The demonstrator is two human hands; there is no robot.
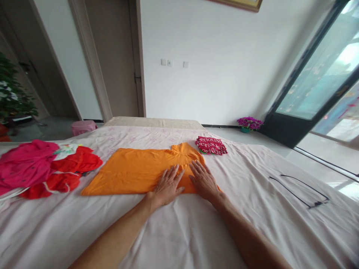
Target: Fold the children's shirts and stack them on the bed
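Observation:
An orange T-shirt (126,170) lies folded lengthwise on the pale pink sheet, its collar end toward the right. My left hand (167,186) rests flat on the shirt near its front edge, fingers stretched out. Beside it, my right hand (204,180) also lies palm down on the shirt, close to the collar end, with its fingers extended. Neither hand grips the cloth. Just beyond my right hand sits a small folded dark red garment (211,145) with white lettering.
Crumpled pink and red clothes (30,164) are heaped at the left. Black-framed glasses (315,204) lie on the sheet (280,231) at the right. Past the far end stand a pink stool (83,127) and a pot of purple flowers (249,123).

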